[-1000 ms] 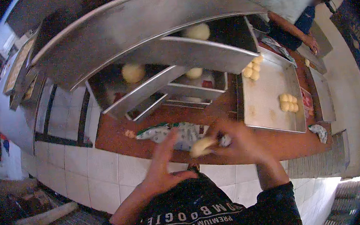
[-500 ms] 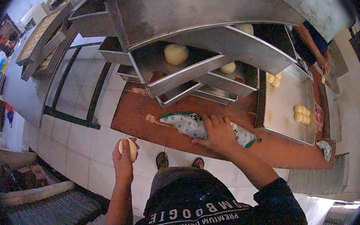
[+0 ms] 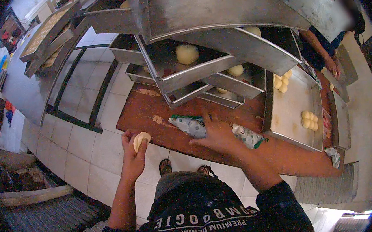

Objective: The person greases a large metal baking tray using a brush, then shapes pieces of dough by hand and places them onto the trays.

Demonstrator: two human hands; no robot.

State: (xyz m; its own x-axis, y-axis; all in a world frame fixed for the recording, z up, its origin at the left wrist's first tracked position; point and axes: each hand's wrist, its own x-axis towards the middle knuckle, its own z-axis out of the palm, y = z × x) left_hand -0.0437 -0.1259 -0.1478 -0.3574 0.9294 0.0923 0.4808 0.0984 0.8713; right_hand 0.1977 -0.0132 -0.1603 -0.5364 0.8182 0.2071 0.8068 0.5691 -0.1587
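My left hand (image 3: 133, 158) is closed around a pale piece of dough (image 3: 142, 142), which shows a fold or groove on its upper side. It is held over the floor, just off the near left edge of the brown table (image 3: 137, 116). Across the middle of a white plastic bag (image 3: 247, 136) with green print lies my right hand (image 3: 216, 134), its thumb apart from the stretched, slightly blurred fingers. The bag's two ends show on either side of that hand. Whether the palm presses on the bag is hidden.
Stacked metal trays (image 3: 225, 11) rise over the table's far side, with dough balls (image 3: 187, 54) inside some. A metal pan (image 3: 293, 128) on the right holds clustered dough pieces (image 3: 309, 120). Beyond it a co-worker's hand (image 3: 332, 65) is near another tray. Corrugated metal racks (image 3: 53, 222) stand lower left.
My left hand has turned and come slightly right and up, so the dough's grooved side shows. My right hand has shifted a little left and farther along the bag. The whole view has moved slightly.
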